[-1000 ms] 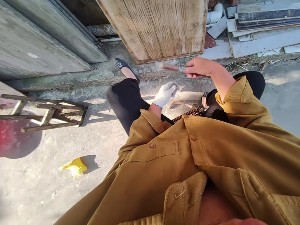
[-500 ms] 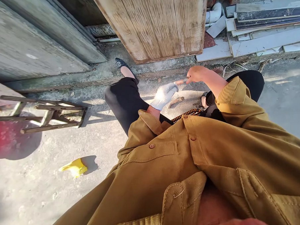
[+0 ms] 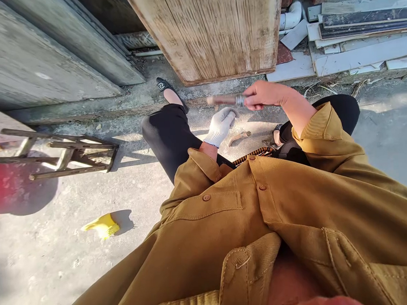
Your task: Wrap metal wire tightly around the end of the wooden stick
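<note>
My bare right hand (image 3: 265, 95) is closed around one end of a short wooden stick (image 3: 223, 100) with silvery wire (image 3: 239, 100) wound about it near my fingers. The stick's free end points left and is smeared by motion. Just below it, my left hand (image 3: 220, 126) wears a white knit glove, its fingers curled and pressed together. A thin greyish edge shows by the fingertips; what it belongs to is unclear. Beneath the hands, a curved wooden piece (image 3: 239, 137) lies on the concrete between my feet.
A plank door panel (image 3: 215, 30) leans ahead, beyond a low concrete ledge. White boards (image 3: 364, 58) are stacked at the upper right beside a white pipe (image 3: 291, 18). To the left are a wooden stool (image 3: 65, 154) on its side, a yellow object (image 3: 103, 225) and a blurred red shape (image 3: 16, 187).
My right hand has risen slightly, away from my body. The stick, whose end met the glove before, now extends left above it. My gloved left hand has shifted slightly left.
</note>
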{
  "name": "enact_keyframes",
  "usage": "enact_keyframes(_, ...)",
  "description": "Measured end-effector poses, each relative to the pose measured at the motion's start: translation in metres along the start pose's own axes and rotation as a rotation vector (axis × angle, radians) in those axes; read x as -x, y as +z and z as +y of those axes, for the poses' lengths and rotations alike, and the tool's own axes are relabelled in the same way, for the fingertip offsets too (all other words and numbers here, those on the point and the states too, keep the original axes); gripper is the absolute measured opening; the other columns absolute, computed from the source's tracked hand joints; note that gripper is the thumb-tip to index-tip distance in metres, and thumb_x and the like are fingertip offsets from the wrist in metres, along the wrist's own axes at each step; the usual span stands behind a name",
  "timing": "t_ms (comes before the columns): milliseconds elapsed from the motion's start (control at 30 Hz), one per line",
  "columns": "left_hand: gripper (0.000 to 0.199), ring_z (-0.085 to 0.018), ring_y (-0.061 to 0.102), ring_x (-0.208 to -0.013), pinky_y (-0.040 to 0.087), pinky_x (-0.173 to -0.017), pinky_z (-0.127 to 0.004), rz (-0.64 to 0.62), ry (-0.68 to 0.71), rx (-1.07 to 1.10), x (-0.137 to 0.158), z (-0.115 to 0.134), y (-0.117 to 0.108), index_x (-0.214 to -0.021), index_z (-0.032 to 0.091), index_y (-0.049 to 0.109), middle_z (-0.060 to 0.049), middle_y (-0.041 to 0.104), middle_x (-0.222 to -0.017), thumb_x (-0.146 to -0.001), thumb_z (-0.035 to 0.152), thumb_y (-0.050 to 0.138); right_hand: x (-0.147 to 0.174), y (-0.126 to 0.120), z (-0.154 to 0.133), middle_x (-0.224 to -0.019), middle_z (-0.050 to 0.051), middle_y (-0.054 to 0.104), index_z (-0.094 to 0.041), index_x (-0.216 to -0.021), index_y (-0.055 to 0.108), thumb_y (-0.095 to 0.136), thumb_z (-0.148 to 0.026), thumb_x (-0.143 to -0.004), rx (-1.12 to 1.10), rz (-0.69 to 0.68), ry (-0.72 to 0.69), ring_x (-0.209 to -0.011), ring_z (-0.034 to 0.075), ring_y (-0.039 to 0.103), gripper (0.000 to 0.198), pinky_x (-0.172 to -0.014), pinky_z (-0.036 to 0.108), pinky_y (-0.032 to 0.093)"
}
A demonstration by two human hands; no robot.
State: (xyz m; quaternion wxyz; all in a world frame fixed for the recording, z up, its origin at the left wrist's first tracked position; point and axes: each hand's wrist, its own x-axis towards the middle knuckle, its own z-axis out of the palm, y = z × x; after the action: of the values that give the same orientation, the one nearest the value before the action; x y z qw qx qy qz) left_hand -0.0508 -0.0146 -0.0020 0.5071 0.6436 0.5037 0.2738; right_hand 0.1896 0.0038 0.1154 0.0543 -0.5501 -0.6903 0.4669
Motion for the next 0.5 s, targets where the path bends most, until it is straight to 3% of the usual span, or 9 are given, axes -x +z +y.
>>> enact_keyframes(100,0.017,-0.017,0.049,-0.057,0.042,-0.059,-0.034,-0.126,-0.006,0.022,0.006,0.004,0.005,-0.087,0.024,0.073,0.001,0.051,-0.058,-0.099,0.033,0.064,-0.002,-0.006,0.007,-0.081,0.005,0.071,-0.023,-0.086,0.059,0.059,-0.048,-0.118,-0.281,0.358,0.047,-0.073,0.017,0.059,0.04,-0.072,0.031,0.05)
enact_keyframes(200,0.016,-0.021,0.06,-0.064,0.049,-0.065,-0.04,-0.217,-0.007,-0.047,0.015,0.012,0.006,-0.087,0.027,0.079,-0.003,0.062,-0.063,-0.095,0.037,0.07,-0.01,-0.009,0.021,-0.082,0.006,0.069,-0.023,-0.084,0.056,0.061,-0.034,-0.117,-0.214,0.468,0.146,-0.074,0.017,0.059,0.035,-0.071,0.031,0.048)
enact_keyframes(367,0.019,-0.024,0.066,-0.072,0.052,-0.074,-0.044,-0.192,0.065,-0.006,0.022,0.019,-0.003,-0.089,0.026,0.079,-0.006,0.068,-0.069,-0.097,0.038,0.068,-0.024,-0.003,0.033,-0.107,0.017,0.079,-0.013,-0.102,0.076,0.074,-0.037,-0.109,0.396,0.314,0.236,-0.111,0.029,0.071,0.025,-0.092,0.035,0.049)
enact_keyframes(433,0.018,-0.022,0.061,-0.067,0.049,-0.07,-0.041,-0.148,0.088,0.015,0.021,0.017,-0.007,-0.089,0.024,0.077,-0.005,0.065,-0.067,-0.097,0.036,0.066,-0.028,0.002,0.031,-0.109,0.019,0.079,-0.011,-0.109,0.081,0.077,-0.037,-0.107,0.513,0.181,0.273,-0.114,0.032,0.072,0.026,-0.094,0.038,0.051)
enact_keyframes(500,0.016,-0.019,0.057,-0.064,0.046,-0.066,-0.038,-0.103,0.101,0.028,0.018,0.013,-0.008,-0.086,0.023,0.074,-0.003,0.061,-0.065,-0.095,0.035,0.066,-0.03,0.009,0.028,-0.096,0.017,0.078,-0.01,-0.107,0.085,0.083,-0.034,-0.103,0.542,0.039,0.257,-0.105,0.034,0.074,0.024,-0.09,0.04,0.052)
